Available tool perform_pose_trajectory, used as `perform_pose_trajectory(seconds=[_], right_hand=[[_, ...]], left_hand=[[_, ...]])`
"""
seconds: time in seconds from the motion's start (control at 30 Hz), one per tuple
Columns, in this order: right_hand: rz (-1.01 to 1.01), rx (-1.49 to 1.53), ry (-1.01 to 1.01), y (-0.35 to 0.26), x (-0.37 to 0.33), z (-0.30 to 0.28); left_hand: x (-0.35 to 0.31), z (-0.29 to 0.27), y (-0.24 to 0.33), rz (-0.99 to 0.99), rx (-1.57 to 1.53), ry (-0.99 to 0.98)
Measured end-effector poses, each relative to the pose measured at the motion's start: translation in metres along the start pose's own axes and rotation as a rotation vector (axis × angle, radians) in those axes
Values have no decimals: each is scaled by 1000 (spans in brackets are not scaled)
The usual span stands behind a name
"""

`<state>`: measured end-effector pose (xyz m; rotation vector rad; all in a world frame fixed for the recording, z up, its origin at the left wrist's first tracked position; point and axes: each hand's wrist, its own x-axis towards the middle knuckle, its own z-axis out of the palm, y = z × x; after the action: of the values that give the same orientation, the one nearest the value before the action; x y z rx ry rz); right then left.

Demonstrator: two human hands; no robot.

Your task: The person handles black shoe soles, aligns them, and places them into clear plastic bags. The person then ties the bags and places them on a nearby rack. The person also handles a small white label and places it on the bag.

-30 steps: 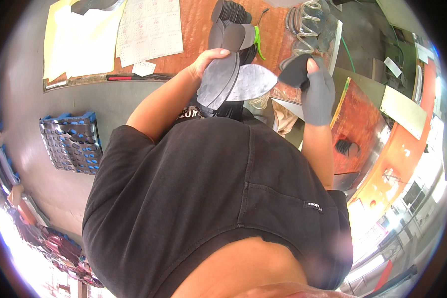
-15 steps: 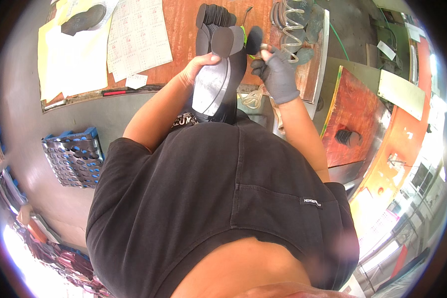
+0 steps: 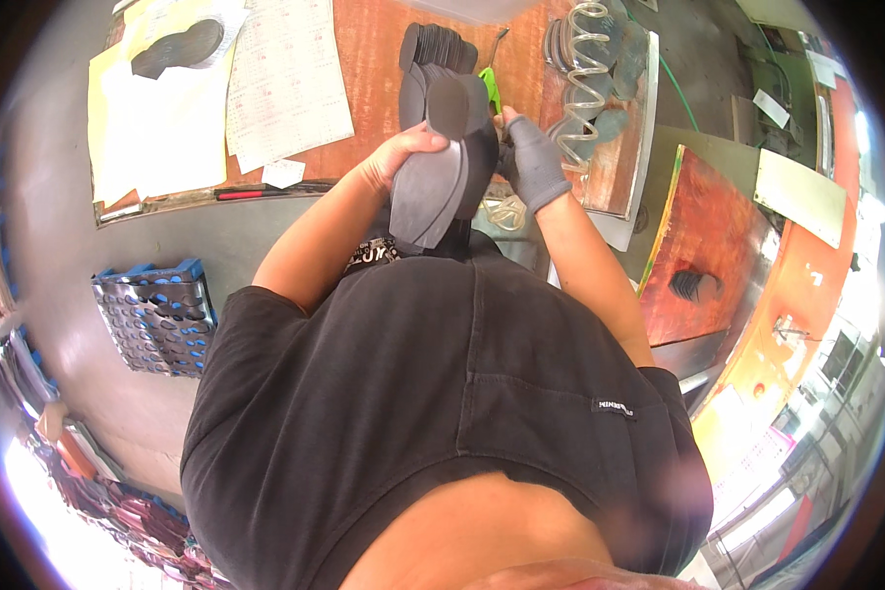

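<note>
A stack of dark shoe soles (image 3: 425, 202) hangs in front of me past the table's near edge, toe ends toward my body. My left hand (image 3: 406, 154) is closed around its left edge, thumb on top beside a dark oval heel piece (image 3: 449, 108). On the stack's right side is my right hand (image 3: 536, 162), in a grey glove with bare fingertips showing. Its fingers are curled in; what they hold, if anything, is hidden. Just beyond those fingertips lies a bright green tool (image 3: 490, 90). Behind my left hand more dark soles (image 3: 441, 47) stand stacked on the table.
Paper sheets (image 3: 290, 84) cover the left of the wooden table (image 3: 521, 59), with one loose sole (image 3: 179, 49) on them. A clear coiled hose (image 3: 585, 74) crosses other soles at right. A blue crate (image 3: 157, 320) stands lower left; a red board (image 3: 698, 256) bears small dark pieces.
My right hand has come down and in toward the sole stack. The dark oval piece by its fingertips no longer shows there, and more of the green tool is visible.
</note>
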<state>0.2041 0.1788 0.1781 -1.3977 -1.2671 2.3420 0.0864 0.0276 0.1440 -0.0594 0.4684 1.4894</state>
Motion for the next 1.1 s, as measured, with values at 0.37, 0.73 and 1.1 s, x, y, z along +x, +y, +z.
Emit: perform_pose_trajectory(seconds=[0.37,0.73,1.1], right_hand=[[-145,-27,113,-32,-28,12],[-344,-305,-59,-1,-40,44],[-302,-191,22,-28,-52,28]], left_hand=[[-4,-14,-2,60,85,-26],[0,-17,-10,88,36,152],[4,-22,-12,102,16,221]])
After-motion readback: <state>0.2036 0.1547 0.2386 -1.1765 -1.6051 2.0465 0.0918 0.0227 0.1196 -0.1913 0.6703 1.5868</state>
